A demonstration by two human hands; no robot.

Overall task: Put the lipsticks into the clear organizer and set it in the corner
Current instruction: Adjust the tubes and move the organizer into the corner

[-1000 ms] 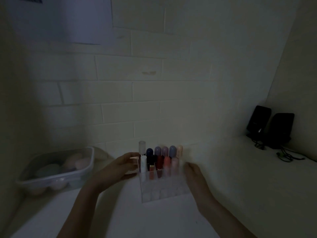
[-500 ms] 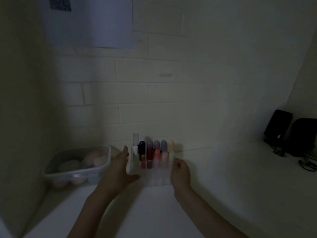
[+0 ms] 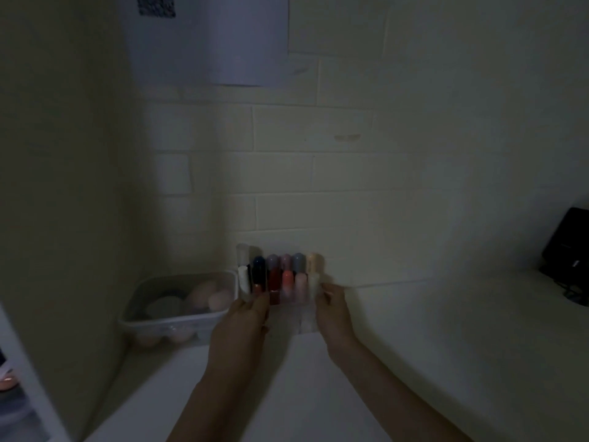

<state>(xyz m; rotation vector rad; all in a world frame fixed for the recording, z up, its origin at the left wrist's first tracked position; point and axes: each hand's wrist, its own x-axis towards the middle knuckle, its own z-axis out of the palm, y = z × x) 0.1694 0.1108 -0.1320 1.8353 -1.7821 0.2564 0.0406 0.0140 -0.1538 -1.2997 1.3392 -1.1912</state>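
The clear organizer (image 3: 304, 319) stands on the white counter close to the tiled back wall, beside a plastic tub. Several lipsticks (image 3: 287, 275) stand upright in it in two rows, with white, dark blue, red, pink, lilac and cream caps. My left hand (image 3: 243, 323) grips the organizer's left front side. My right hand (image 3: 333, 309) holds its right side with the fingertips at the upper edge. The lower front of the organizer is hard to make out in the dim light.
A clear plastic tub (image 3: 159, 317) with round pale sponges sits in the left corner, touching or nearly touching the organizer. A sheet of paper (image 3: 207, 39) hangs on the wall above. A black speaker (image 3: 569, 247) with cables stands at the far right.
Both hands have pushed the organizer leftward and toward the back wall, up beside the plastic tub. The view has swung left, so the speakers slid to the right edge.
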